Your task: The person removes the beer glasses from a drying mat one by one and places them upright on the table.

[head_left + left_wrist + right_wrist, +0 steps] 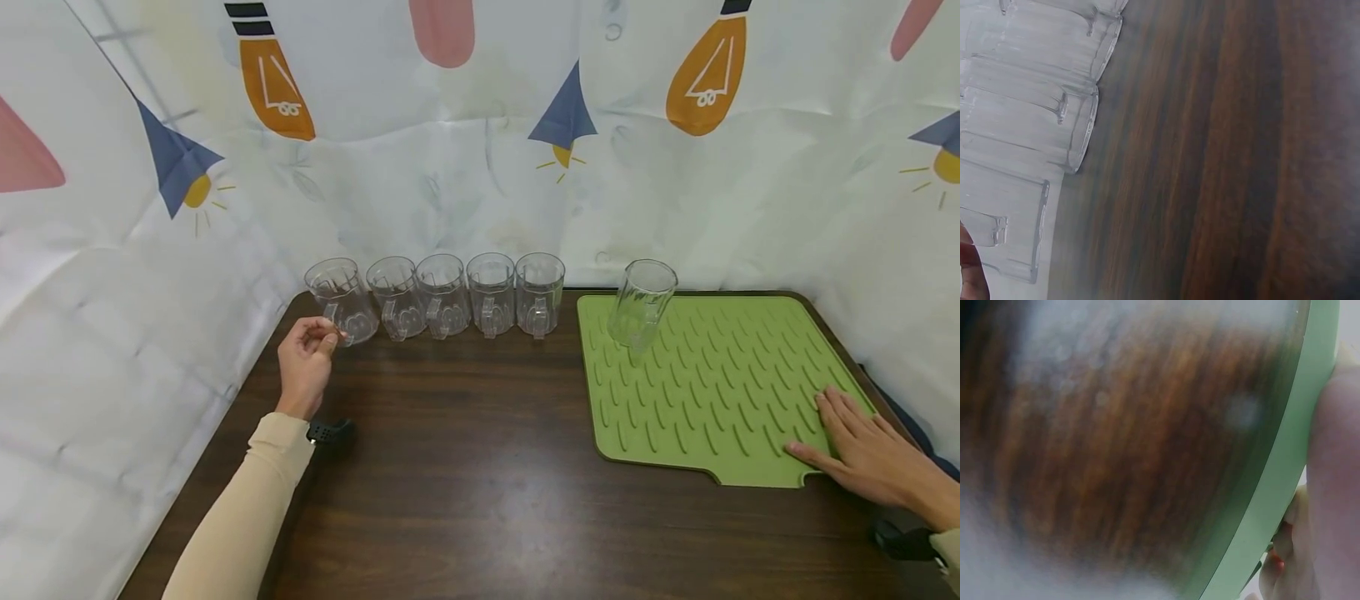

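At the left end of a row of clear glass mugs, my left hand (pixel 306 358) has curled fingers at the handle of the leftmost mug (pixel 352 308) and appears to pinch it. In the left wrist view, the fingertips (pixel 971 269) show beside that mug's handle (pixel 988 229); the rest of the hand is out of frame. A green ridged drying mat (pixel 705 400) covers the table's right side. Spread and straight, the fingers of my right hand (pixel 870 450) rest on its lower right corner. One clear mug (pixel 642 304) stands on the mat's upper left part.
Several more glass mugs (pixel 442 296) stand side by side along the back edge, handles facing me. The dark wood table (pixel 465 467) runs up to a patterned white cloth (pixel 450 183) behind and at both sides.
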The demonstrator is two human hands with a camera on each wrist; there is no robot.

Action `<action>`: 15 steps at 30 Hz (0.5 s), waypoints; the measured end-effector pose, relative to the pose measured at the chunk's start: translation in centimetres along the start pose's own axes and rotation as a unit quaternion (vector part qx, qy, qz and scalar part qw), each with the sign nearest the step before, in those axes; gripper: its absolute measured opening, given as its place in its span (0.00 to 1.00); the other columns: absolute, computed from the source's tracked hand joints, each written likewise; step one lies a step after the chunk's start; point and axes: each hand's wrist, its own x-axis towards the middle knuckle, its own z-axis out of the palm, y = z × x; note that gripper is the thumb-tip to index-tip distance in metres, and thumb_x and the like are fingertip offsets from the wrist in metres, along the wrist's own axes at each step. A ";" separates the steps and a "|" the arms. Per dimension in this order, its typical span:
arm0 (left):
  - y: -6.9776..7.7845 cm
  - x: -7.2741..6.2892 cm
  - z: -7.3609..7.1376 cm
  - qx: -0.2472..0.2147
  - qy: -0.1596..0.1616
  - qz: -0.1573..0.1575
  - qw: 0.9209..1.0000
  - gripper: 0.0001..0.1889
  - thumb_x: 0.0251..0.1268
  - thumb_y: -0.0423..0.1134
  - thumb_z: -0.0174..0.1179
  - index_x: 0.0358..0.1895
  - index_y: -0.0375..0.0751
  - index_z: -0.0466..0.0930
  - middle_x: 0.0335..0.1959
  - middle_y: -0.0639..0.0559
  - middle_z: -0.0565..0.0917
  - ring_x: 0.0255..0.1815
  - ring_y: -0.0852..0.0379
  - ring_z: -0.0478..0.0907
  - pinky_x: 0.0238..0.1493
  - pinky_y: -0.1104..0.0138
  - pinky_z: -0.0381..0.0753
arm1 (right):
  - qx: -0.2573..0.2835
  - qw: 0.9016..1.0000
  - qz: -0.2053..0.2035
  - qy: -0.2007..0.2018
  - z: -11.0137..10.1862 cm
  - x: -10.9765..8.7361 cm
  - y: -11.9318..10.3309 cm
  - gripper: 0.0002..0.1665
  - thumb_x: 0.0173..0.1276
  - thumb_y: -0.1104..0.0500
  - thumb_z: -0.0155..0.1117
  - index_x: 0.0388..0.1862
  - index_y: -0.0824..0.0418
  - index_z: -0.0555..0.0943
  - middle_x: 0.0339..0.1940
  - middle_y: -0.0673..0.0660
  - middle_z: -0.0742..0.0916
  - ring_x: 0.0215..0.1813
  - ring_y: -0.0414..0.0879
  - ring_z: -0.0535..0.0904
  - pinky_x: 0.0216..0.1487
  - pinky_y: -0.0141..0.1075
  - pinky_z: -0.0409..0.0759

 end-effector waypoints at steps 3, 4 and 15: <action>-0.4 0.3 0.4 -0.005 0.003 -0.002 1.000 0.06 0.70 0.16 0.54 0.45 0.24 0.74 0.33 0.55 0.78 0.36 0.64 0.84 0.44 0.77 0.85 | 0.001 1.000 -0.001 -0.001 0.0 0.0 -0.1 0.66 0.78 0.31 0.51 0.80 0.80 0.31 0.79 0.84 0.35 0.80 0.78 0.24 0.74 0.78 0.25; -0.5 0.4 0.5 -0.007 0.005 -0.003 1.000 0.06 0.69 0.16 0.54 0.45 0.24 0.75 0.33 0.55 0.78 0.36 0.64 0.84 0.44 0.77 0.85 | 0.002 1.000 -0.001 -0.002 -0.1 0.0 -0.1 0.66 0.78 0.31 0.51 0.80 0.80 0.31 0.79 0.84 0.35 0.80 0.78 0.24 0.74 0.78 0.24; -1.8 1.3 1.2 -0.010 0.004 -0.003 1.000 0.07 0.70 0.16 0.55 0.46 0.24 0.75 0.33 0.56 0.79 0.36 0.63 0.84 0.46 0.76 0.86 | 0.003 1.000 0.000 0.000 -0.1 0.0 -0.2 0.65 0.79 0.31 0.50 0.80 0.79 0.32 0.79 0.84 0.35 0.81 0.77 0.23 0.75 0.77 0.23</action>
